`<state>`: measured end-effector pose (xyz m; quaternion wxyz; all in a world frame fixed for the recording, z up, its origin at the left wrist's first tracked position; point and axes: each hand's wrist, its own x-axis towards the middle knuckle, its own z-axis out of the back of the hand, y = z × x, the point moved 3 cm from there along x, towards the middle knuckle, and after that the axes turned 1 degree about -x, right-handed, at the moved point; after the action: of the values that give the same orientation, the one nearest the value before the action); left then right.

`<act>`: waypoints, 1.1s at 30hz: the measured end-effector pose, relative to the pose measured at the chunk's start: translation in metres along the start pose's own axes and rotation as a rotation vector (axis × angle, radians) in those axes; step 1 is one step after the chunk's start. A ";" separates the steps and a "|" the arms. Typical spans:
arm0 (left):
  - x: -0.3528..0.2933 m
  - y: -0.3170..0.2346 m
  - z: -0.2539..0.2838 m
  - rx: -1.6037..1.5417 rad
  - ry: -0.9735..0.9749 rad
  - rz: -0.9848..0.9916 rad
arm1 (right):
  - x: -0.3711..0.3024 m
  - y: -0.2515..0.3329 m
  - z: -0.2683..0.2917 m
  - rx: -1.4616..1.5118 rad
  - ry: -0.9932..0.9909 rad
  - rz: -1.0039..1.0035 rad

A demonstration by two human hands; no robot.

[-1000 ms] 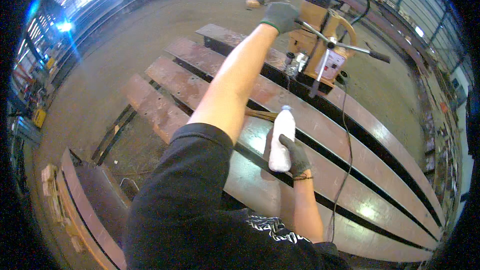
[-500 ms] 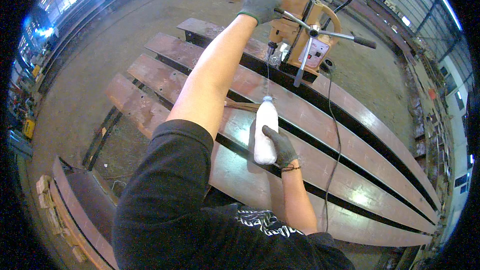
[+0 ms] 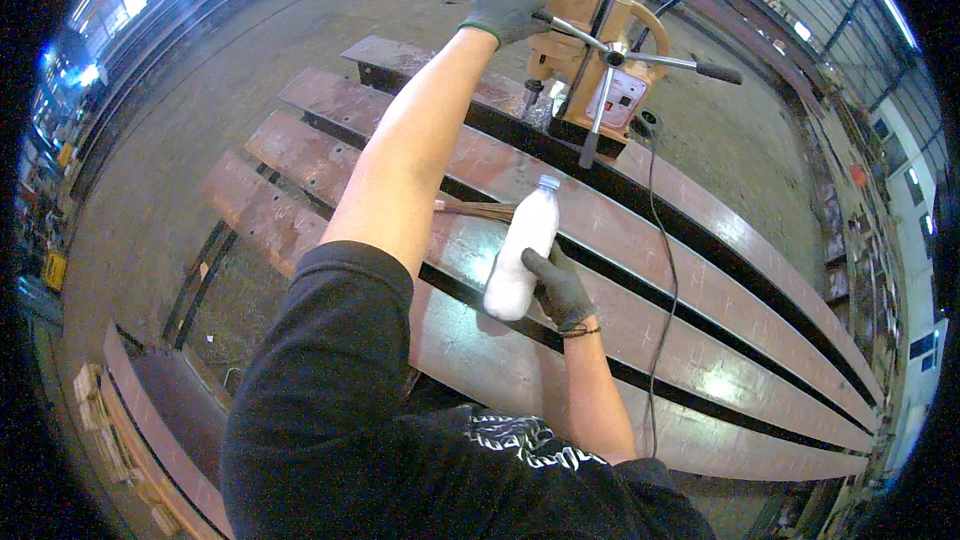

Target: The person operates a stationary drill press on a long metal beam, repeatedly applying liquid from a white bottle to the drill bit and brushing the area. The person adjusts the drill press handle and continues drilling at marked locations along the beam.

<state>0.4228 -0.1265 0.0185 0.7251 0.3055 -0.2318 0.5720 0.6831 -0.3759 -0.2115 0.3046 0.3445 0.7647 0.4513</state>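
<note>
1. Left hand (image 3: 505, 8): gloved, arm stretched forward, its grip closed around a spoke of the feed handle on the far side of the magnetic drill (image 3: 595, 35).
2. Right hand (image 3: 560, 288): gloved, its grip clamped round the lower body of a white plastic bottle (image 3: 522, 248), held nearly upright, cap pointing toward the drill, well short of it.
3. Magnetic drill: tan housing, three-spoke feed handle, standing on the rusty steel beams (image 3: 620, 240); its cutter (image 3: 533, 93) sits at the drill's near-left side, just above the steel. Whether it touches cannot be told.
4. Power cable (image 3: 662, 270): runs from the drill's base back across the beams toward the person.
5. Brush (image 3: 478, 209): lies on a beam between drill and bottle, partly hidden behind the left arm.
6. Judgement: the step in hand looks like feeding the cutter while fluid stands ready. Done well, the handle would be turned with steady, light pressure, the bottle brought beside the cutter, and sleeve and cable kept away from the spindle.
</note>
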 end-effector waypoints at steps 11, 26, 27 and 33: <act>-0.001 0.004 -0.015 -0.010 0.036 0.028 | -0.014 -0.002 -0.020 0.484 -0.019 -0.397; -0.003 -0.006 0.000 -0.043 0.068 0.084 | -0.007 -0.001 -0.010 0.252 -0.061 -0.296; -0.002 -0.009 0.001 -0.056 0.082 0.095 | -0.007 -0.004 -0.006 0.252 -0.076 -0.302; -0.003 -0.003 -0.010 -0.076 0.024 0.035 | -0.008 -0.010 -0.004 0.253 -0.018 -0.340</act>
<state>0.4249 -0.1221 0.0091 0.7287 0.2669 -0.2500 0.5790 0.6823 -0.3872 -0.2174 0.3377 0.2502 0.8595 0.2909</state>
